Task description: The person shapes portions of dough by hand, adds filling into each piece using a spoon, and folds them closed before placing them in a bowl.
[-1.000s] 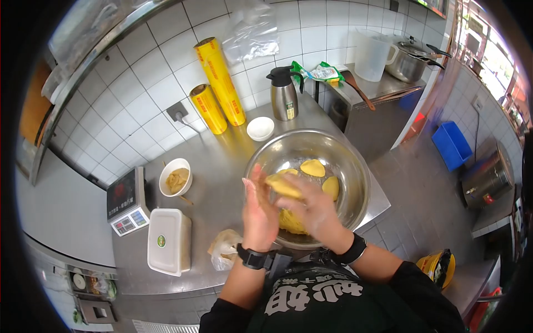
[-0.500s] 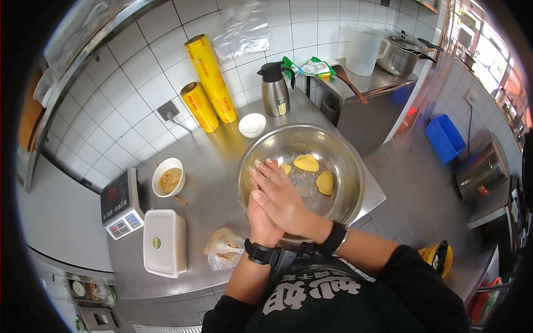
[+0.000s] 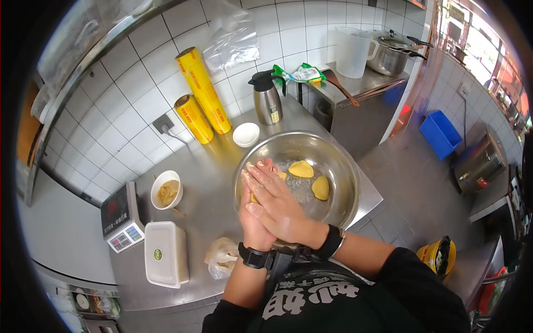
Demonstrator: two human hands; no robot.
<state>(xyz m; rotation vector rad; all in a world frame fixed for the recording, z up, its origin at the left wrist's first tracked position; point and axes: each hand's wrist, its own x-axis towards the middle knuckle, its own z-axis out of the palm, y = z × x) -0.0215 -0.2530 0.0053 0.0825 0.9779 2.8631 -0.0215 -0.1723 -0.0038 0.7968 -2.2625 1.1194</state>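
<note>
Over the near left part of a large steel bowl (image 3: 345, 202), my two palms are pressed together. My right hand (image 3: 279, 204) lies on top, its fingers straight and dusted with white powder. Beneath it is my left hand (image 3: 255, 226), mostly covered. A bit of yellow dough (image 3: 254, 198) shows at the edge between the palms; the rest of it is hidden. Inside the bowl, a flattened yellow dough piece (image 3: 301, 169) and another dough piece (image 3: 320, 188) lie on the powdery bottom. A third piece is partly hidden behind my fingers.
Left on the steel table stand a scale (image 3: 123, 216), a lidded white box (image 3: 166, 255) and a bowl of brownish paste (image 3: 167, 190). A plastic bag (image 3: 223, 258) sits near my left wrist. Behind are a small white bowl (image 3: 246, 135), a thermos jug (image 3: 267, 100) and yellow film rolls (image 3: 204, 91).
The view has tilted a little, so the table's things appear lower. My hands stay pressed together over the bowl, and a sliver of yellow dough now shows between them.
</note>
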